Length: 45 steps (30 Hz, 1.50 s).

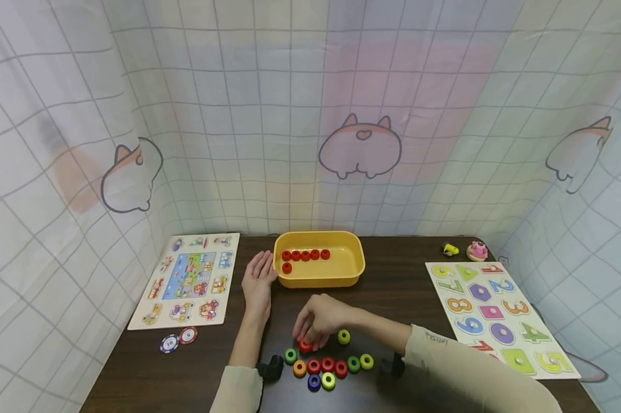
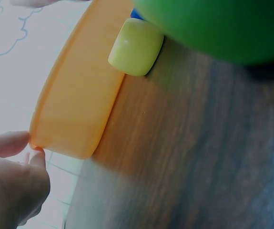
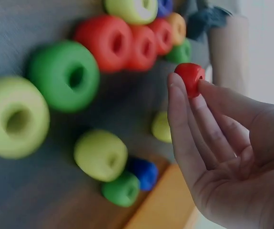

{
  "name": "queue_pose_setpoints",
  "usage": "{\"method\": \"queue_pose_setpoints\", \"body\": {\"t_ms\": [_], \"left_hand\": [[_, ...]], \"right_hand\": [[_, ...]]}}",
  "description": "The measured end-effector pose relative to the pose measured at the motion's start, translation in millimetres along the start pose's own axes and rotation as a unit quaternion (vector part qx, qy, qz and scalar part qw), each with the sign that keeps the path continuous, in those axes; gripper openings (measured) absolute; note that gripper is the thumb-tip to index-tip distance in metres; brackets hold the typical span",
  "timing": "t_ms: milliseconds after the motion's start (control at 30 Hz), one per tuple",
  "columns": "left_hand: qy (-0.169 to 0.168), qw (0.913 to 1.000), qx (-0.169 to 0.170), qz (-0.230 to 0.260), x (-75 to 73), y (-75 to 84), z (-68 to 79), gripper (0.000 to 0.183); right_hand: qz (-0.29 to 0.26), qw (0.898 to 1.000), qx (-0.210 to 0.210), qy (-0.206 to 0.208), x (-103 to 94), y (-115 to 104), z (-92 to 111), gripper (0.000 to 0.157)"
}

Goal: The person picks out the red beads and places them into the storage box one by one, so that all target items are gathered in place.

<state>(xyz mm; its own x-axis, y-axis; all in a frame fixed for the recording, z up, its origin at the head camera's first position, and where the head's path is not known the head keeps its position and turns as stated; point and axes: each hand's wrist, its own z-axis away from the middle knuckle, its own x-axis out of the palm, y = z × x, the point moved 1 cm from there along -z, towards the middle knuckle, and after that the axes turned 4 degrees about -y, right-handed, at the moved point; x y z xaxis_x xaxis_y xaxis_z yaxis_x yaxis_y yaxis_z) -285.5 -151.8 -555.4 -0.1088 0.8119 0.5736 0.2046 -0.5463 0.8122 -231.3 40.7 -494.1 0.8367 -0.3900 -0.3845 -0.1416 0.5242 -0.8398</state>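
Note:
A red bead with a hole is pinched between the thumb and fingers of my right hand, over the loose beads in the head view. At the left end of the yellow tray is my left hand; its thumb and a finger pinch the tray's rim in the left wrist view. Several red beads sit inside the tray, most of them in a row along its back. In front of my right hand lie red beads, green beads, yellow beads, an orange bead and a blue bead.
A picture puzzle board and two poker chips are on the left. To the right lies a number puzzle board, with a pink cake-like toy and a small yellow toy behind it. A patterned curtain surrounds the table.

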Motion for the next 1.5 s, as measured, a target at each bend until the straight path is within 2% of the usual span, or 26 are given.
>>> {"method": "queue_pose_setpoints", "body": {"t_ms": [333, 533, 767, 967, 1200, 1500], "left_hand": [[0.007, 0.9997, 0.018, -0.013, -6.9, -8.7, -4.3, 0.058], [0.004, 1.0, 0.007, -0.002, -7.8, -8.6, -3.4, 0.058], [-0.006, 0.9999, -0.014, 0.006, -1.3, 5.1, 1.2, 0.062], [-0.007, 0.9997, -0.018, 0.012, 3.9, 7.5, 3.3, 0.061], [0.001, 0.9997, -0.024, 0.007, 2.0, 2.5, 0.9, 0.058], [0.015, 0.9998, 0.002, -0.009, -1.5, -4.3, -2.9, 0.058]], "right_hand": [[-0.039, 0.999, -0.015, 0.023, -57.5, -31.1, -12.6, 0.019], [-0.041, 0.996, 0.017, 0.076, -93.0, -37.4, -31.8, 0.022], [-0.055, 0.991, 0.052, 0.113, -119.8, -33.8, -60.7, 0.026], [-0.057, 0.985, 0.07, 0.148, -128.4, -18.7, -81.1, 0.027], [-0.052, 0.978, 0.085, 0.184, -121.9, 0.9, -97.0, 0.024], [-0.06, 0.974, 0.087, 0.201, -114.0, 10.5, -103.9, 0.021]]}}
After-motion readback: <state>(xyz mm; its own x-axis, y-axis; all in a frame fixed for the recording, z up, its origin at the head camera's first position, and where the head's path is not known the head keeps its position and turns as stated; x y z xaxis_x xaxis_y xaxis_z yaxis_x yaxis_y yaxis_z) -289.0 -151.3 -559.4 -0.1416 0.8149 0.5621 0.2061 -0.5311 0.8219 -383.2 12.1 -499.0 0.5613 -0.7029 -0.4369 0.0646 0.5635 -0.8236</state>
